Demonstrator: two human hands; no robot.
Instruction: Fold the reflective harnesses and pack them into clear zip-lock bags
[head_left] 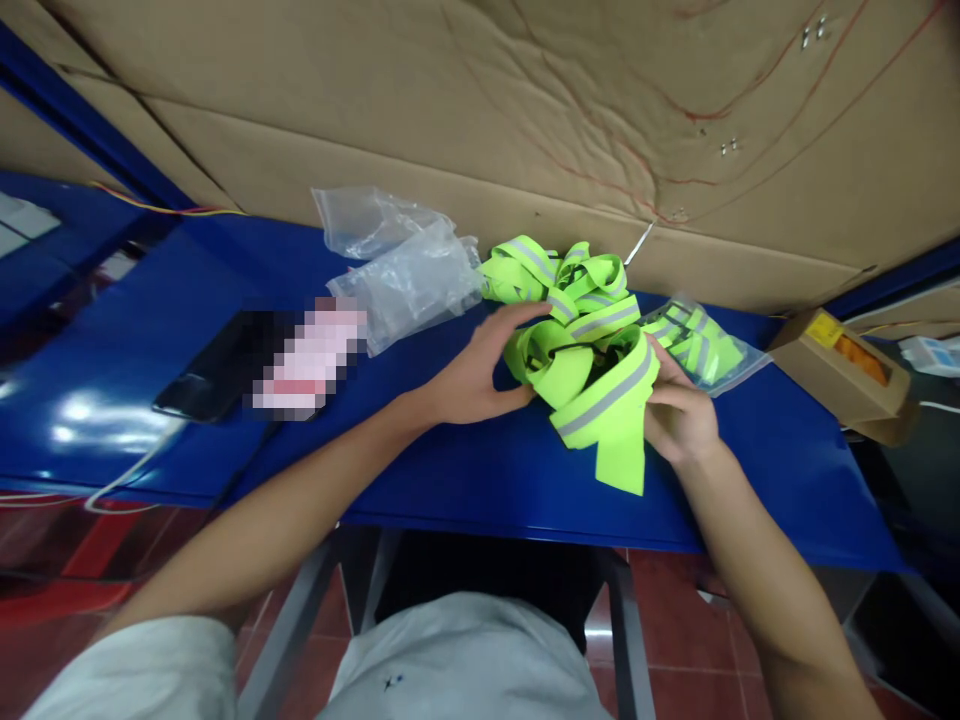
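A bundle of neon-yellow reflective strap, with a grey stripe and black fittings, is in front of me, one flat end hanging down. My right hand grips its right edge, partly hidden behind it. On its left side my left hand curves with thumb and fingers apart, the fingertips close to the strap; whether they touch it I cannot tell. Behind lies a pile of similar reflective straps. To the right, a clear bag contains more of the yellow strap.
Empty-looking clear plastic bags lie left of the pile on the blue table. Farther left are a black phone and a blurred-out pink item. A cardboard box stands at the right, and cardboard sheeting covers the back.
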